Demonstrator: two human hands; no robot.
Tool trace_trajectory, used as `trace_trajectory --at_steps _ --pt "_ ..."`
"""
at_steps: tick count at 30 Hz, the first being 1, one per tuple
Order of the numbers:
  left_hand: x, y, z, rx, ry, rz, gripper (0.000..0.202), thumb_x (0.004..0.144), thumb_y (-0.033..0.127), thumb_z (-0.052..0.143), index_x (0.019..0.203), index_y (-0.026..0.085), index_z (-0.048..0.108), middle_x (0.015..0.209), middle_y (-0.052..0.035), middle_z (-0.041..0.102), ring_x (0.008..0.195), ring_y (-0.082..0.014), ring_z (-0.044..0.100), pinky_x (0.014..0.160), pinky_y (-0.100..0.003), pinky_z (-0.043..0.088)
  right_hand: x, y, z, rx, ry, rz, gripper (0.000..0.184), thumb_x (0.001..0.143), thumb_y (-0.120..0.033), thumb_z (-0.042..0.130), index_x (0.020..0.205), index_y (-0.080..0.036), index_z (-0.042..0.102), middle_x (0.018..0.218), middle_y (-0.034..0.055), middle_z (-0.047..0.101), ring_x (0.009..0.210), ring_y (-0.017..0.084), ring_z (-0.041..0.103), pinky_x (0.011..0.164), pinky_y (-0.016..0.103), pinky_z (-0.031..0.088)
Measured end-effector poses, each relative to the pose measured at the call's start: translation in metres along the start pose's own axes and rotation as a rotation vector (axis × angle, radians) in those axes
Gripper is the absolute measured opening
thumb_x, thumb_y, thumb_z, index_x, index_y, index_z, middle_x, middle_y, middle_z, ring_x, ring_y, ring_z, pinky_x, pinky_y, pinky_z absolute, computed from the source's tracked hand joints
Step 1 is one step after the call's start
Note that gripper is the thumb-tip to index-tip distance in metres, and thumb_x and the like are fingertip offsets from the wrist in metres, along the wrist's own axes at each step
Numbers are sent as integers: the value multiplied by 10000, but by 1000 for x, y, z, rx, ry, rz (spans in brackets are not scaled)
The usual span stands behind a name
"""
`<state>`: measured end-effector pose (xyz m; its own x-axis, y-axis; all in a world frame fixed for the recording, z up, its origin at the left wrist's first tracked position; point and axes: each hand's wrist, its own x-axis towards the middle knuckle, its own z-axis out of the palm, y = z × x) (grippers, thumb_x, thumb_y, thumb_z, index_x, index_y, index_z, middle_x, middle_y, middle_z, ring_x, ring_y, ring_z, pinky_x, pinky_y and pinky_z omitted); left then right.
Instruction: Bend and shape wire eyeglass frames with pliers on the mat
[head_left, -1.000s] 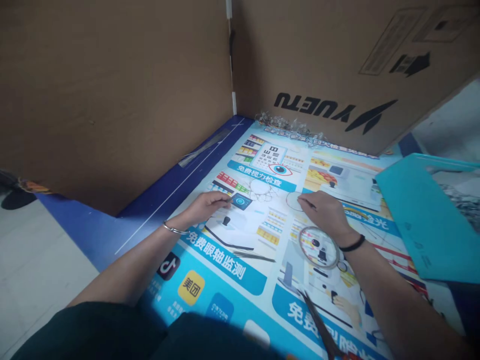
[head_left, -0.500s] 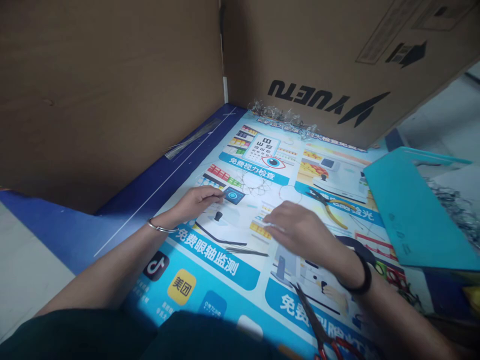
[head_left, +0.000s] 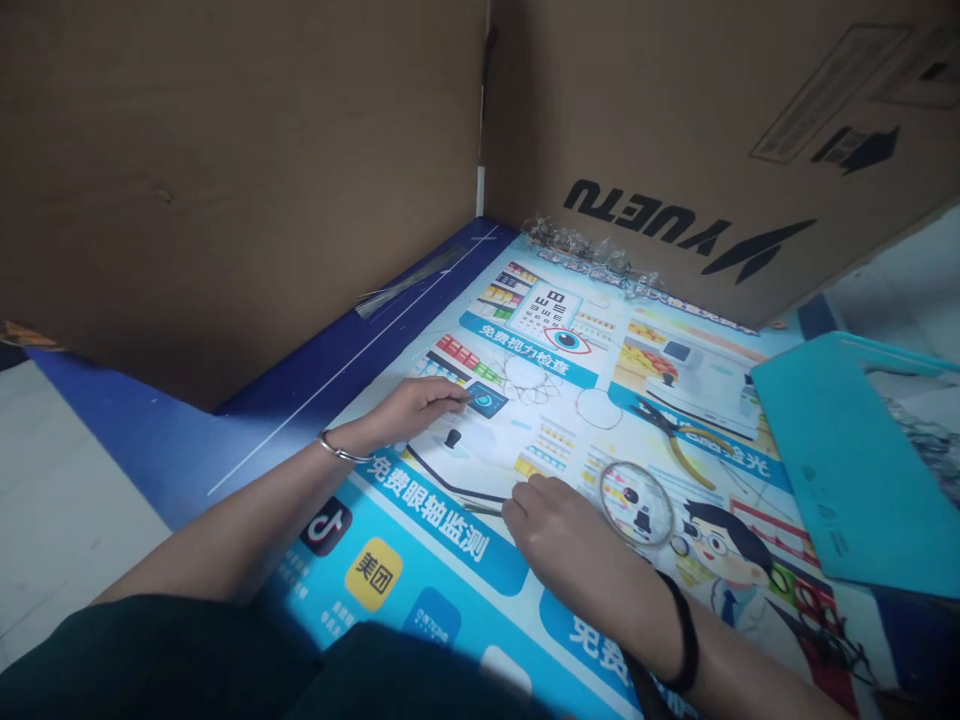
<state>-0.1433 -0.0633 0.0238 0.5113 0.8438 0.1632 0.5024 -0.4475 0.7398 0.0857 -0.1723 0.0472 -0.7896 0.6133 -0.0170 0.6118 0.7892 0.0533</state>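
Thin strands (head_left: pixel 482 508) lie beside the curled right hand (head_left: pixel 556 532)

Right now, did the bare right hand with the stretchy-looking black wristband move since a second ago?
Yes: the right hand has moved down and leftward in the view, farther from the white printed eye chart.

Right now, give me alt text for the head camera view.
A person's left hand, pinched, and right hand, near thin strips, are over a printed poster. Yellow-handled pliers and a thin ring lie farther right; cardboard panels stand behind.
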Motion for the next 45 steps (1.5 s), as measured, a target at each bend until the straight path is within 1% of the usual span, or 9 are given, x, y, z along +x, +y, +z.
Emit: trace_trajectory --at_steps 4,8,12,15,20,25,32,37,45 --pt "-1 -2 0 0 -13 -4 212 867 195 480 975 197 662 930 -24 703 864 -131 634 792 -247 475 14 -4 -12 1 -153 30 180 678 27 549 702 -150 573 687 71 591 640 201 533 530 299 299" --pt "-1 -4 0 2 -6 -11 215 867 203 486 994 201 659 967 -26 703 898 -136 632 821 -253 472 32 -6 -15 49 -310 73 172 662 16 525 667 -148 575 673 81 610 604 198 560 488 286 275" --pt "-3 -6 1 -13 0 13 212 871 221 488 989 205 664 982 -25 701 932 -144 626 845 -259 465 42 -10 -14 79 -358 142 91 660 -72 552 720 -131 587 720 118 628 630 209 584 501 278 299" --pt "-3 -9 2 -36 7 56 223 886 233 467 994 204 660 986 -23 698 931 -142 626 839 -253 465 41 -13 -13 106 -383 201 131 676 -78 533 788 -126 580 773 123 630 673 203 592 528 269 318" --pt "-2 -15 4 -64 18 89 202 871 221 498 989 196 660 951 -20 702 896 -138 630 814 -247 469 30 -10 -11 131 -339 232 198 713 -60 462 857 -153 561 824 97 613 743 194 578 586 274 329" --pt "-3 -16 5 -68 22 112 205 873 217 492 991 199 658 931 -19 700 878 -135 629 803 -245 465 20 4 -12 175 -318 273 227 734 -82 432 896 -182 556 868 64 610 795 185 556 629 271 334" --pt "-3 -7 0 -26 4 54 191 859 201 504 972 191 658 962 -28 699 893 -147 627 812 -259 466 9 20 -8 315 -269 314 268 824 -104 368 948 -182 593 935 55 610 908 161 533 773 257 352" --pt "-2 -7 0 -17 -15 52 198 859 199 502 985 189 654 963 -27 696 898 -146 624 811 -253 464 10 13 -11 303 -251 291 265 848 -116 376 937 -189 615 893 48 605 871 155 534 748 255 353" --pt "-1 -18 6 -35 11 85 200 858 210 513 992 207 662 950 -7 699 885 -136 623 796 -232 458 15 -4 -10 117 -209 221 179 843 -91 425 811 -168 583 819 56 573 790 171 490 699 299 311"
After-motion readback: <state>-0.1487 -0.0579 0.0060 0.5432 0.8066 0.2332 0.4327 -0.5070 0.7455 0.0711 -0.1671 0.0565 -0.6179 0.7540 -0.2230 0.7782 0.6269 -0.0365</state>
